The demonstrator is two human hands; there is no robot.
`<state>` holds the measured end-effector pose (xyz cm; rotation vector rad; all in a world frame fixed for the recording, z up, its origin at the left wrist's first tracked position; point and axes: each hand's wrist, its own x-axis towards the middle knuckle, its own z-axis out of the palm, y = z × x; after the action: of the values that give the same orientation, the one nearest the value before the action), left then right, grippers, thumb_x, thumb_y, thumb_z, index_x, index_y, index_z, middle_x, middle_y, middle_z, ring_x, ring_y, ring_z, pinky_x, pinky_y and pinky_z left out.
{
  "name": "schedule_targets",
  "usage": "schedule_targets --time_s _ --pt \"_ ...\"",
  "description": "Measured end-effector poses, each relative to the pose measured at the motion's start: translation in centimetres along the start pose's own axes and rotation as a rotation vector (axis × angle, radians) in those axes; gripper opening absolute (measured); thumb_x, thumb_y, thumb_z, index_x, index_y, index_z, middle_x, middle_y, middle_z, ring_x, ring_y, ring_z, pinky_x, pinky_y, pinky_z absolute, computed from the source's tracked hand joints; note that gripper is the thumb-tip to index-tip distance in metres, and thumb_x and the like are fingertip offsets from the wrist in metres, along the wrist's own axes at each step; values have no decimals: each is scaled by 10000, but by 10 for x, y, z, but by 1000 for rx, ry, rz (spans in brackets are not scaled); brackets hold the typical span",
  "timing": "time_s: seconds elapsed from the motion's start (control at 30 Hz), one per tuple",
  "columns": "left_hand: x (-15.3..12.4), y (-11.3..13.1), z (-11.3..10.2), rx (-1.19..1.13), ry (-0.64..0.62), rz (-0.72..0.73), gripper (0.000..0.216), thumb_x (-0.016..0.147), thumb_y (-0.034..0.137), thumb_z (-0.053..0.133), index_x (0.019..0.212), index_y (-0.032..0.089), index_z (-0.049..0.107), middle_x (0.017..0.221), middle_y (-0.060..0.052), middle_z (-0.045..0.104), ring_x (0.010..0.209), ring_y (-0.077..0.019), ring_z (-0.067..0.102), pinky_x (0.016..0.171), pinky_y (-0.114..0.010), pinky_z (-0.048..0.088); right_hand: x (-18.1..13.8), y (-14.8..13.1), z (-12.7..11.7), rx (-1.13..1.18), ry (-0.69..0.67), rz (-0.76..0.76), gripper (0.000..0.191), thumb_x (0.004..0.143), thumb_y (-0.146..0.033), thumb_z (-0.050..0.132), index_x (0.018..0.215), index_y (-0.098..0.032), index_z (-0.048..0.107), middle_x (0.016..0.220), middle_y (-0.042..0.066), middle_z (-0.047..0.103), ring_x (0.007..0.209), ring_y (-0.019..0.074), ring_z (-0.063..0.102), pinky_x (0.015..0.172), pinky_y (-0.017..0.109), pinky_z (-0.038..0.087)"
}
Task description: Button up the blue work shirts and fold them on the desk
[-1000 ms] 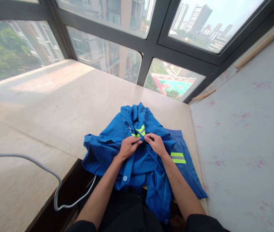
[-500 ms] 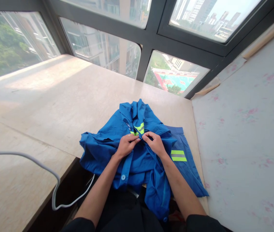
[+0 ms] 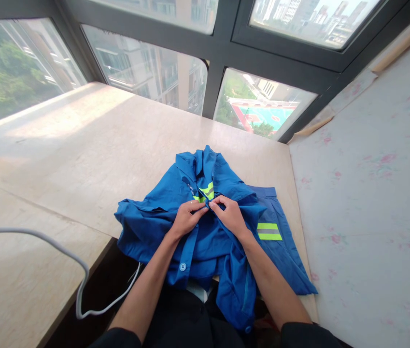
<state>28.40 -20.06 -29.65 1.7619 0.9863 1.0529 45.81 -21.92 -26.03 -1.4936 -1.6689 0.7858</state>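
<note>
A blue work jacket [image 3: 161, 193] with a collar and yellow-green reflective strips lies spread over the sill, its lower part hanging over the front edge. At the middle of its front, my left hand [image 3: 189, 216] pinches one edge of the front opening. Close beside it, my right hand [image 3: 229, 214] pinches the other edge, the fingertips of both hands almost touching. Whatever small part sits between the fingertips is hidden. Lower on the placket a light blue button [image 3: 182, 267] shows, unfastened. Folded blue trousers [image 3: 280, 256] with a reflective band lie to the right, partly under the jacket.
The pale stone sill [image 3: 63, 159] runs left and back to dark window frames [image 3: 262, 58]. A white cable [image 3: 63, 249] loops over the sill's front edge at left. A wall with flowered paper [image 3: 367, 203] borders the right side.
The view has shifted slightly. Both hands keep their pinch at the same place on the jacket front, with only small finger movement.
</note>
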Motion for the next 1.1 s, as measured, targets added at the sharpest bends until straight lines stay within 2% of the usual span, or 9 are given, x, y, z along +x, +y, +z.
schedule_targets --time_s 0.17,0.5,0.7,0.77,0.83,0.9,1.0,1.1 --pt "1 0 0 -16 2 3 246 885 361 612 885 191 791 708 -43 670 646 -149 575 627 -269 428 1 -1 4 -26 50 39 198 867 -343 564 741 -211 640 772 14 698 768 191 650 753 292 467" --pt "2 1 0 5 70 -11 213 863 318 617 844 191 787 635 -13 622 600 -132 557 595 -254 431 3 2 7 -47 39 55 195 874 -367 557 776 -226 650 813 15 716 792 197 655 757 291 470" --pt "-3 6 0 -145 111 -55 162 813 293 672 890 199 780 888 -56 754 846 -199 675 815 -321 527 5 10 18 -338 125 94 171 913 -293 478 829 -227 612 831 54 699 735 198 632 643 267 405" --pt "-6 9 1 -171 134 -75 150 804 270 673 887 198 776 897 -53 757 864 -203 682 841 -330 530 5 11 18 -348 115 100 160 913 -292 477 831 -230 599 832 49 689 729 194 619 636 265 388" --pt "-8 12 1 -177 167 -99 150 800 242 658 888 197 770 896 -47 756 858 -199 682 846 -331 530 4 12 15 -236 103 93 181 919 -340 482 821 -230 588 811 30 669 731 188 601 654 268 395" --pt "-9 13 0 -174 213 -117 158 792 212 633 878 197 765 891 -39 754 850 -195 679 838 -327 527 4 16 10 -20 127 86 234 916 -418 500 809 -224 576 754 5 622 707 173 563 664 268 410" --pt "-11 12 -2 -165 301 -121 165 769 179 597 804 197 758 815 -20 743 788 -181 667 784 -308 521 5 26 -2 371 313 109 316 873 -526 555 797 -219 541 676 -33 522 631 141 482 620 256 409" --pt "-15 7 -7 -164 400 -137 172 749 167 570 717 199 736 725 -3 721 709 -170 643 714 -294 513 10 36 -14 647 521 151 393 800 -593 629 766 -225 496 646 -54 468 591 125 448 589 255 407"
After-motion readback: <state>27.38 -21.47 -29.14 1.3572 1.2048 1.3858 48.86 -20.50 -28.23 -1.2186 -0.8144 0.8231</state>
